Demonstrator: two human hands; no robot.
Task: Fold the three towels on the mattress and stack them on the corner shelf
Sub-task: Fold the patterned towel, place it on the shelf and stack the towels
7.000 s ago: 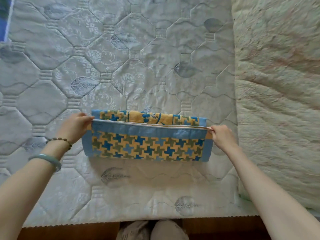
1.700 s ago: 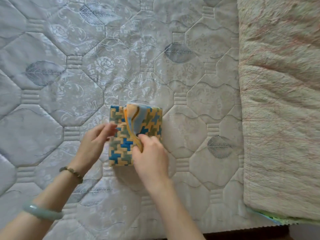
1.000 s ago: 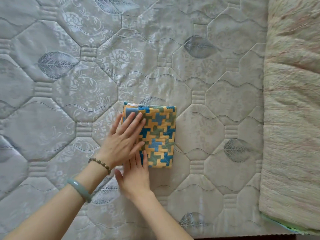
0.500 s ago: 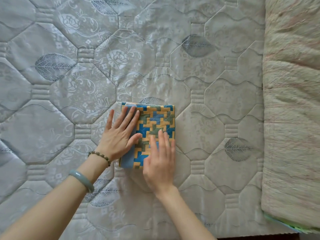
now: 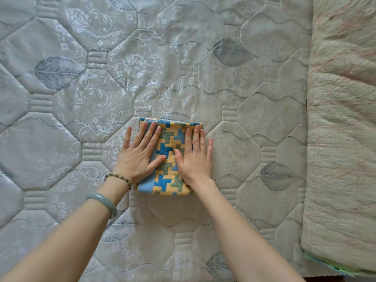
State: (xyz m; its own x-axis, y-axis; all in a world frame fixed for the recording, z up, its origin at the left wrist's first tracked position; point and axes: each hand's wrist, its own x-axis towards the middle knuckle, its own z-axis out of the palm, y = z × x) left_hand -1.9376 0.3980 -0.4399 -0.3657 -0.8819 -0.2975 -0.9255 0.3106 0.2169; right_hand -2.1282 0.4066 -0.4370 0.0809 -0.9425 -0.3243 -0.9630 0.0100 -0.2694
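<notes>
Where the quilted mattress (image 5: 162, 58) fills most of the frame and a beige blanket (image 5: 341, 139) lines its right edge, the folded towel (image 5: 168, 159) lies centre. The left hand (image 5: 140, 155) and right hand (image 5: 195, 159) rest flat and open on it, gripping nothing. Lifting carelessly could let the loose layers spring apart.

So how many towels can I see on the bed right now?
1. The patterned towel lies folded mid-mattress, pressed flat under the left hand and right hand. Others may lie outside the view or under the beige blanket on the right.
</notes>
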